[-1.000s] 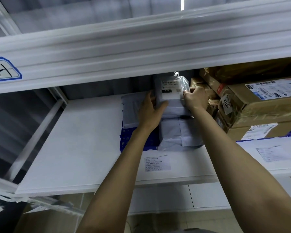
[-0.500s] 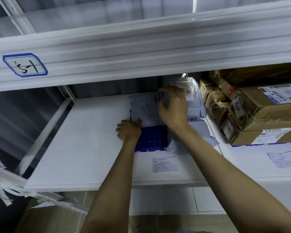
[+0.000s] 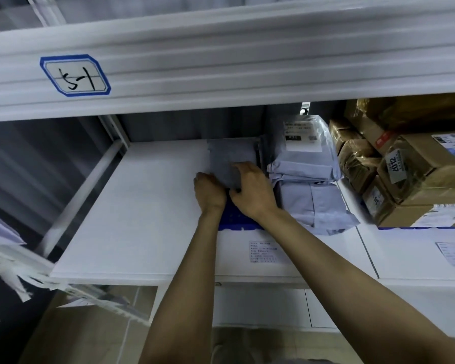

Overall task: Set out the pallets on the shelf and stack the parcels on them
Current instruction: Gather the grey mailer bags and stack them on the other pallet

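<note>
A flat grey parcel (image 3: 227, 157) lies at the back of a blue pallet (image 3: 235, 219) on the white shelf (image 3: 147, 206). My left hand (image 3: 209, 191) has curled fingers at the parcel's front left corner and grips it. My right hand (image 3: 254, 191) lies over the parcel's front edge, fingers on top, holding it. Right beside them stands a stack of pale plastic parcels (image 3: 306, 177); the top one carries a white label (image 3: 301, 136). Most of the pallet is hidden under the parcels and my hands.
Brown cardboard boxes (image 3: 415, 169) are piled at the right on a second blue pallet (image 3: 420, 227). The upper shelf beam (image 3: 221, 61) with a hand-written tag (image 3: 75, 74) hangs low overhead. The shelf's left half is bare white board. Paper labels (image 3: 263, 252) are stuck near the front edge.
My right hand came off the labelled top parcel of the stack and moved left and down onto the flat grey parcel. My left hand shifted from the pallet's left edge to that parcel's corner.
</note>
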Motion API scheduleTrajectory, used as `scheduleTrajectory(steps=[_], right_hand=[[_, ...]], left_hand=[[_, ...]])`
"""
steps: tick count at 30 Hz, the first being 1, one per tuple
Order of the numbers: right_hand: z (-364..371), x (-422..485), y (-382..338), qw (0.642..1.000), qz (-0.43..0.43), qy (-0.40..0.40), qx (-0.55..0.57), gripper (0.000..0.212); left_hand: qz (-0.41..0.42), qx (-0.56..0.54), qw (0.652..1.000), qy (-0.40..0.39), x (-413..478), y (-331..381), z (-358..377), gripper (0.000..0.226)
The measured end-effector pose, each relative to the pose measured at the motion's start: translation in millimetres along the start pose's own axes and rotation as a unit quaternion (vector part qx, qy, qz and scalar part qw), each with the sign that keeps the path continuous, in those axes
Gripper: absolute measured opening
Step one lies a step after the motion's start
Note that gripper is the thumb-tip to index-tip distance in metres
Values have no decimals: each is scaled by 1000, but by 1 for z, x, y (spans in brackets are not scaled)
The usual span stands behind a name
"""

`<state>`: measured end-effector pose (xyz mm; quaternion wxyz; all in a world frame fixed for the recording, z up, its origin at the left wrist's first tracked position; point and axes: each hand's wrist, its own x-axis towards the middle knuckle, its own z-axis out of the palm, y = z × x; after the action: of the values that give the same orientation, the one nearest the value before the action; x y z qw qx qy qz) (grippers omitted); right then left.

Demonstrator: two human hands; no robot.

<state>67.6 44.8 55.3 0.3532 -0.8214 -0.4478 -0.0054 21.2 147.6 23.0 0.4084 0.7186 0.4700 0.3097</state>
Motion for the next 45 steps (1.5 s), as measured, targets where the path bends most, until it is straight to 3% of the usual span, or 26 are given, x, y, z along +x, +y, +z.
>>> scheduleTrajectory(steps=[4,7,10,13,15,17,20,22,26,30,33,36,39,42,45], right_hand=[[16,0,-5,999,19,-38,-3,69],[27,3,-12,998,49,-30,-24,73],[33,5,-16,996,76,49,-18,51],[36,4,-9,976,164,66,125,29],[39,0,-4,947,209,91,225,17],[38,-3,-2,911,245,102,316,8],[32,-4,-2,798,341,95,487,13],[26,-4,-3,738,364,104,559,29],[21,-8,-6,703,361,87,606,33],[22,-11,-11,702,359,64,612,26],[23,-10,-10,705,364,37,607,27],[21,-12,-7,745,385,-16,544,26],[17,-13,-5,796,397,-62,453,30],[8,-13,-4,860,353,-50,364,35],[-3,-13,-9,890,284,-8,356,39]], left_hand=[[64,-141,986,53,-11,19,-19,18],[140,-143,980,25,-20,27,-26,25],[213,-101,972,4,-34,31,-26,31],[246,-107,961,-60,-41,28,-25,16],[227,-150,957,-99,-43,23,-27,10],[197,-173,962,-81,-41,16,-31,13],[103,-144,984,-38,-33,1,-33,17],[17,-121,990,-64,-28,-6,-32,30],[-55,-137,983,-105,-25,-13,-28,39],[-69,-191,971,-123,-19,-17,-23,35],[-65,-235,966,-82,-14,-19,-25,31],[-52,-226,972,-45,-1,-21,-28,32],[-31,-153,985,-71,13,-22,-27,30],[-16,-102,989,-106,21,-20,-18,26],[-16,-68,987,-145,27,-20,-5,27]])
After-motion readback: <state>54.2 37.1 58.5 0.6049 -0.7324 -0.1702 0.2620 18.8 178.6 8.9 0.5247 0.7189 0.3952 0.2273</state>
